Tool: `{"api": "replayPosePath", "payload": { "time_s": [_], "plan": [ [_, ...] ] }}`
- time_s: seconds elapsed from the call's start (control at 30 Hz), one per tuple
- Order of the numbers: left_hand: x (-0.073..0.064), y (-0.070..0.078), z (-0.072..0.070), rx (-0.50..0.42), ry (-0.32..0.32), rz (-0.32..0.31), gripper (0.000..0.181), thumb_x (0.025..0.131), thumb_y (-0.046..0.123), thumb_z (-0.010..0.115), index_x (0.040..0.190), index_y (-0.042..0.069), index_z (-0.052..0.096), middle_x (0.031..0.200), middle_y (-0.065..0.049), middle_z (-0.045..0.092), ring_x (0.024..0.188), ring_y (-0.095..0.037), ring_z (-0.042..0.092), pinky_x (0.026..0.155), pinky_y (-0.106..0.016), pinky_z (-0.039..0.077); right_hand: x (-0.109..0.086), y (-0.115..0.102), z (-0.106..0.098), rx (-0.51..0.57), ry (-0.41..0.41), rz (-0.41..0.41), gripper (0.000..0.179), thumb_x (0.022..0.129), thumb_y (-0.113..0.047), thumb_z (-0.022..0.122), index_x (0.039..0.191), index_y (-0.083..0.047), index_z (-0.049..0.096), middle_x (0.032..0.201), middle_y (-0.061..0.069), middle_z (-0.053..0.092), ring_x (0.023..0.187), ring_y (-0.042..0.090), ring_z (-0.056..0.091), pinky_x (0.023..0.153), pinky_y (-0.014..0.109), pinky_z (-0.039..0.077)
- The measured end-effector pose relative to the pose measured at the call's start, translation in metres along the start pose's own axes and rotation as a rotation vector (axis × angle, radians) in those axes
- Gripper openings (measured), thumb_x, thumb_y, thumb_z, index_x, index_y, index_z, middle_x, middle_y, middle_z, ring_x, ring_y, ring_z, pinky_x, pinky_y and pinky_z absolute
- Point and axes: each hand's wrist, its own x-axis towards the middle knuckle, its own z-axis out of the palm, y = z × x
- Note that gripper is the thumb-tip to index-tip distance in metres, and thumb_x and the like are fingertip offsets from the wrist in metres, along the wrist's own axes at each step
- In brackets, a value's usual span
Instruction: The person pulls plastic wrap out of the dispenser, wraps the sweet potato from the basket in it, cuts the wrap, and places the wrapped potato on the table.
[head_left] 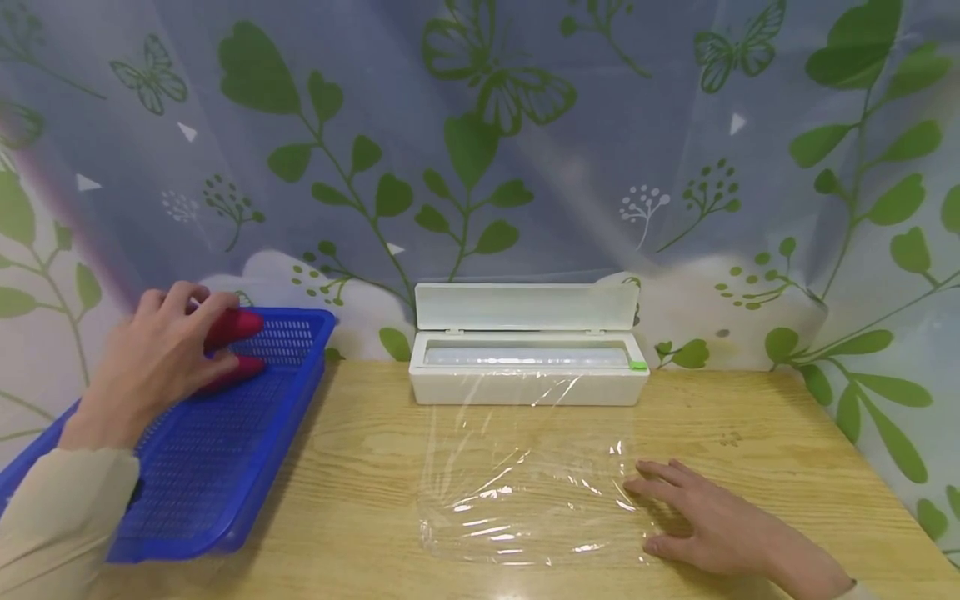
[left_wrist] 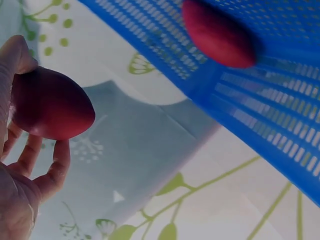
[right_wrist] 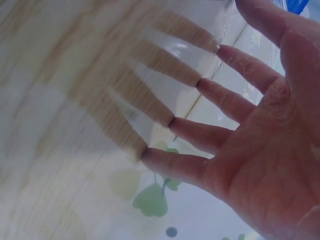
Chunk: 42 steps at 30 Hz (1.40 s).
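Note:
In the head view my left hand (head_left: 161,350) is over a blue plastic basket (head_left: 281,454). It holds a red-skinned, tapered sweet potato (left_wrist: 55,105) between thumb and fingers, raised above the basket. Another red sweet potato (left_wrist: 220,35) lies inside the basket, against its far end. On the table a sheet of clear cling film (head_left: 525,483) is spread out, still joined to a white dispenser box (head_left: 528,388) with its lid up. Beside the film's right edge rests my right hand (head_left: 712,521), fingers extended and fingertips touching the tabletop, holding nothing.
The wooden table (head_left: 360,467) runs back to a curtain (head_left: 525,208) printed with leaves and butterflies. Against that curtain leans the raised lid (head_left: 525,308). A small green slider (head_left: 637,365) sits at the box's right end.

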Motion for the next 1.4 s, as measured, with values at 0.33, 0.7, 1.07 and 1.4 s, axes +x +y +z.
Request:
{"api": "replayPosePath", "payload": {
  "time_s": [0.33, 0.7, 1.07, 1.4],
  "plan": [
    [0.011, 0.034, -0.008, -0.048, 0.027, -0.024, 0.065, 0.068, 0.022, 0.089, 0.125, 0.012, 0.059, 0.119, -0.026, 0.059, 0.098, -0.054, 0.055, 0.063, -0.073, 0.050, 0.000, 0.001, -0.001, 0.025, -0.009, -0.002, 0.063, 0.093, -0.052, 0.069, 0.144, -0.017, 0.056, 0.149, 0.022, 0.052, 0.132, 0.059, 0.047, 0.095, 0.073, 0.047],
    [0.015, 0.070, -0.015, -0.083, 0.139, 0.082, 0.062, 0.064, 0.014, 0.083, 0.122, 0.009, 0.062, 0.116, -0.024, 0.059, 0.095, -0.049, 0.057, 0.060, -0.068, 0.055, 0.001, 0.001, -0.002, -0.003, 0.013, -0.026, 0.062, 0.094, -0.054, 0.068, 0.143, -0.017, 0.057, 0.148, 0.022, 0.053, 0.130, 0.056, 0.051, 0.092, 0.069, 0.050],
    [0.017, 0.109, -0.016, -0.111, 0.203, 0.166, 0.057, 0.066, 0.015, 0.080, 0.120, 0.008, 0.064, 0.111, -0.021, 0.062, 0.085, -0.043, 0.060, 0.054, -0.057, 0.055, -0.001, -0.001, -0.003, -0.040, 0.012, -0.011, 0.062, 0.092, -0.054, 0.070, 0.142, -0.019, 0.057, 0.146, 0.020, 0.054, 0.129, 0.050, 0.054, 0.093, 0.066, 0.052],
    [0.022, 0.133, -0.023, -0.136, 0.217, 0.215, 0.051, 0.068, 0.013, 0.074, 0.118, 0.010, 0.067, 0.108, -0.019, 0.064, 0.086, -0.043, 0.062, 0.060, -0.055, 0.056, 0.001, 0.000, -0.002, -0.053, 0.006, -0.011, 0.064, 0.092, -0.057, 0.068, 0.144, -0.020, 0.056, 0.147, 0.018, 0.054, 0.129, 0.045, 0.056, 0.092, 0.062, 0.054]
  ]
}}
